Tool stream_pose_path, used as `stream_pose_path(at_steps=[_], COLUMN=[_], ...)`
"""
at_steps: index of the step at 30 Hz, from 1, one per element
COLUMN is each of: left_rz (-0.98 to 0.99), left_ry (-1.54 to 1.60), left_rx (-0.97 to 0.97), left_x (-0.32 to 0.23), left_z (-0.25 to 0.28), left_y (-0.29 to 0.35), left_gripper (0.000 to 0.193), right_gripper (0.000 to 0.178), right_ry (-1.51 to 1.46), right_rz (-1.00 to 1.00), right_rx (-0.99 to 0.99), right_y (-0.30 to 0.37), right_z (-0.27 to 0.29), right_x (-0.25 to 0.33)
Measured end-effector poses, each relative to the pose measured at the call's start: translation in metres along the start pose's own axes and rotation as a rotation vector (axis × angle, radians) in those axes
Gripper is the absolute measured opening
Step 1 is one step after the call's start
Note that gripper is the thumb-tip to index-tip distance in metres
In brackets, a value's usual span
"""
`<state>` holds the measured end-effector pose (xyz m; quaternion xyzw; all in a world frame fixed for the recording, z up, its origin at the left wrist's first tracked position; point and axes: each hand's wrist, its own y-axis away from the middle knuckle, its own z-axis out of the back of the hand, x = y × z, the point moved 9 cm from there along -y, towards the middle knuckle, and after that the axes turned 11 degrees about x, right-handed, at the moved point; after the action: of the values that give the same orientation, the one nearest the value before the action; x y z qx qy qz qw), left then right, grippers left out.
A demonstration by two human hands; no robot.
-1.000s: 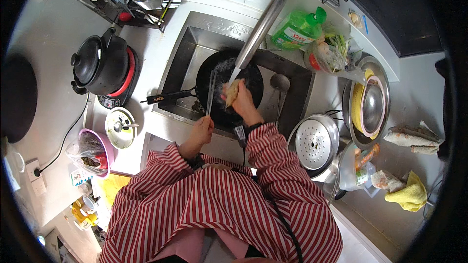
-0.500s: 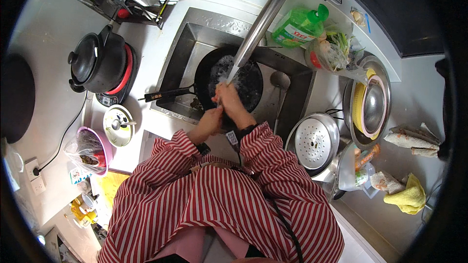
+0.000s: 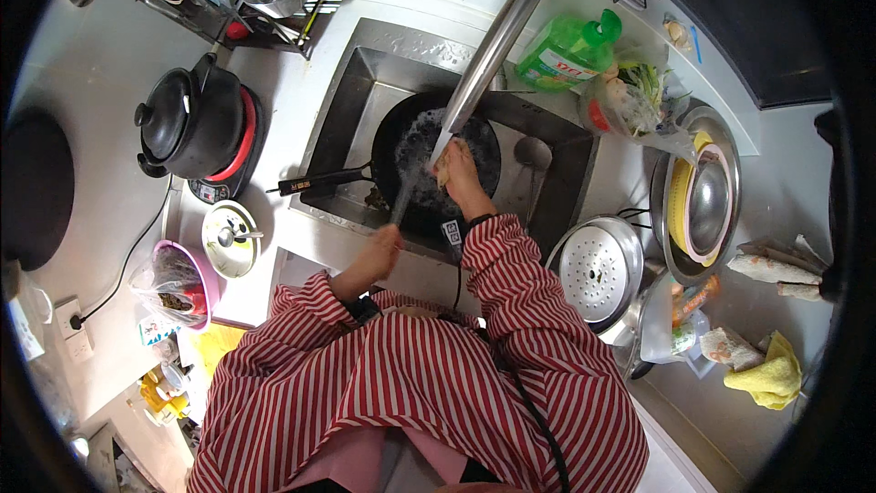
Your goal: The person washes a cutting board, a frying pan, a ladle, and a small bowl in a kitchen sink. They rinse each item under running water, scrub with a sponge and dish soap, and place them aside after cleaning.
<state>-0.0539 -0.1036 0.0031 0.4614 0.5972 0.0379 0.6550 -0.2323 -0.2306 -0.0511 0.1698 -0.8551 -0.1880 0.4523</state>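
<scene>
A black wok [image 3: 390, 151] with a long handle rests in the steel sink [image 3: 342, 96], foamy water inside it. The steel faucet [image 3: 497, 41] reaches over it, its tip by my right hand [image 3: 464, 181]. That hand is closed on a tan scrubbing cloth or sponge [image 3: 443, 171], partly hidden by the fingers. At the sink's near edge my left hand [image 3: 376, 258] is closed round a long, narrow greyish utensil [image 3: 401, 204], smeared by motion, that points up over the wok. Its exact kind cannot be made out. A ladle [image 3: 532, 153] lies in the sink, right of the wok.
Left of the sink, a black lidded pot [image 3: 205, 132] sits on a cooker, with a small dish [image 3: 239, 265] nearer me. A green soap bottle [image 3: 561, 59] and a bag of vegetables [image 3: 630, 105] stand behind right. Nested bowls [image 3: 659, 228] and a perforated steamer plate [image 3: 593, 278] are at right.
My hands, together over the wok before, are now apart: the left has drawn back toward me with the utensil, the right has moved slightly right and the tan cloth shows. The view shifted slightly.
</scene>
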Motion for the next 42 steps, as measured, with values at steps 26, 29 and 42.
stream_pose_path(at_steps=[26,29,42], left_rz=[0.133,-0.084,0.219], left_ry=[-0.78,-1.078,-0.977], left_rx=[-0.3,-0.247,-0.06], left_x=[0.01,-0.017,-0.006], left_z=[0.121,0.095,0.064], left_y=[-0.139,-0.141,-0.177], left_gripper=[0.038,0.035,0.028], right_gripper=[0.026,0.024,0.031], right_ry=[2.263,1.879,1.055], right_rz=[-0.401,-0.586,-0.033], right_rx=[0.21,0.044,-0.523], right_y=[-0.022,-0.003,0.063], right_z=[0.203,0.212,0.086], right_x=[-0.08,-0.056,0.088])
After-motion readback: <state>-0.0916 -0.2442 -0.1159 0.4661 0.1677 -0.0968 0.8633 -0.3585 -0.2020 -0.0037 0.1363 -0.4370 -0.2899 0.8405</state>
